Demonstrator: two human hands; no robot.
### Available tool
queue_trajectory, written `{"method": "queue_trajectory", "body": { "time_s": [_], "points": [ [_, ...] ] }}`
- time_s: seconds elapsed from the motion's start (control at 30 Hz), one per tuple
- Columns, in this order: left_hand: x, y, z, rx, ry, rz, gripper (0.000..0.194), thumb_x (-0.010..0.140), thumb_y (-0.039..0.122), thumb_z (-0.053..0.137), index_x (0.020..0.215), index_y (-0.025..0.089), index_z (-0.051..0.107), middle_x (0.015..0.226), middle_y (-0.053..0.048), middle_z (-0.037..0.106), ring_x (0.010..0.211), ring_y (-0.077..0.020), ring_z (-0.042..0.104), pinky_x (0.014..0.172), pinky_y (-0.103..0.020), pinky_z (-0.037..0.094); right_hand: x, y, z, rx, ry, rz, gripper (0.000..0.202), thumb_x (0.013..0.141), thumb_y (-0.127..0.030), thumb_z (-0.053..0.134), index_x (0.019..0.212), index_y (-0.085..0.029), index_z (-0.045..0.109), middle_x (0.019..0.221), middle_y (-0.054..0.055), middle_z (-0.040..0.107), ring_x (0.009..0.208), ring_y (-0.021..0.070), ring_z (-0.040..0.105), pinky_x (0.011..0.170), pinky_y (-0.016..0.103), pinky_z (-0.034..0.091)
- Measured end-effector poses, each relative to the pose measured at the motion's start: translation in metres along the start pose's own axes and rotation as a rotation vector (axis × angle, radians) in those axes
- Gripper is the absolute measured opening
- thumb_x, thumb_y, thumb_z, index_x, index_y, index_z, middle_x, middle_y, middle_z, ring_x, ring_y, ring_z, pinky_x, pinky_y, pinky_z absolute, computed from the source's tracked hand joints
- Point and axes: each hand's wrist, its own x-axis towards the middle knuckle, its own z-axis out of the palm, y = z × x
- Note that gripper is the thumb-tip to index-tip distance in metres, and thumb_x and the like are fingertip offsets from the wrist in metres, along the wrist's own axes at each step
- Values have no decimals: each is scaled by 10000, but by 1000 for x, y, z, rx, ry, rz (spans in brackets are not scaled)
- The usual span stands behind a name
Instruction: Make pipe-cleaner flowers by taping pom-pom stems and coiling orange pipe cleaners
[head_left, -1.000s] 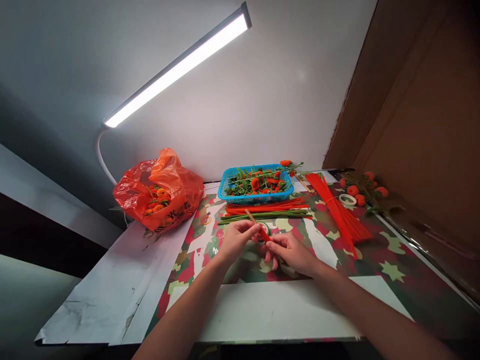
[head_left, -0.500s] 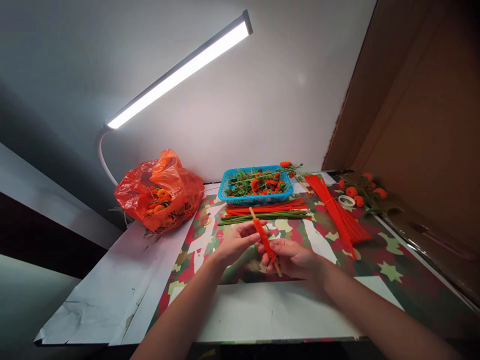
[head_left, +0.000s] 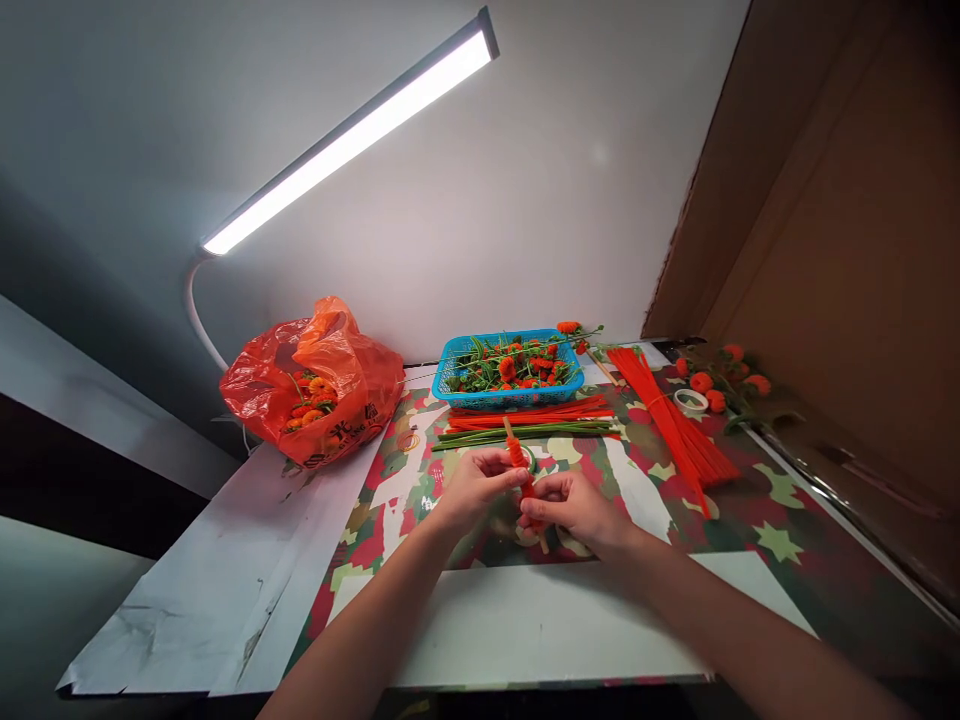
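An orange pipe cleaner [head_left: 516, 453] is coiled tightly around a thin wooden stick [head_left: 508, 427], which tilts over the middle of the table. My left hand [head_left: 478, 488] is closed on the upper part of the coil, thumb and fingers pinching it. Lower down, my right hand [head_left: 574, 508] is closed around the same coil with its fingertips. The stick's bare ends stick out above and below my fingers. Just behind the coil shows part of a green ring [head_left: 532, 461]. Green pipe cleaners [head_left: 540, 432] and orange ones [head_left: 577, 409] lie straight beyond my hands.
A blue basket [head_left: 510, 398] of orange flowers and green stems stands at the back. To its left sits a red plastic bag [head_left: 360, 385] under a lit lamp [head_left: 352, 130]. On the right lie an orange pipe cleaner bundle [head_left: 667, 425], a white tape roll [head_left: 691, 402] and orange flowers [head_left: 703, 382].
The wrapped stick has turned more upright. My left hand has shifted onto the coil, and my right hand has changed its hold there, covering more of it. The view has shifted slightly.
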Motion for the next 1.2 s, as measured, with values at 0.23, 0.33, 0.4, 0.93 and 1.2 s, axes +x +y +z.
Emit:
{"method": "queue_trajectory", "body": {
  "time_s": [0.23,0.33,0.4,0.93,1.2],
  "points": [
    [-1,-4,7,17,46,41,280,677,395,760,752,139,674,701,-21,644,623,-115,565,589,-221,428,6,7,-2,69,33,-48,364,584,-440,818,680,-118,677,617,16,653,569,119,619,602,270,509],
    [-3,-6,7,-19,-48,19,315,741,448,695,864,158,699,792,-52,667,712,-148,605,652,-250,460,7,8,-3,198,-29,-42,373,590,-428,825,733,-115,681,652,15,655,598,107,624,624,259,510],
    [-4,-6,6,-36,-121,18,328,754,448,682,924,168,706,876,-76,675,807,-177,623,713,-270,472,6,8,-4,247,-73,-39,369,603,-421,823,755,-115,683,650,10,649,598,97,617,606,241,497],
    [-5,-6,5,-15,-161,-15,321,760,435,682,723,136,572,614,-1,576,536,-104,552,533,-222,429,3,5,-2,90,14,-73,360,575,-436,825,698,-120,705,617,22,655,588,115,613,608,263,510],
    [-3,-11,5,113,-42,30,326,723,405,724,661,134,554,606,13,552,535,-85,521,495,-186,389,3,6,1,-125,131,-161,358,606,-471,785,643,-123,709,567,22,637,552,128,583,559,260,457]
  ]
}}
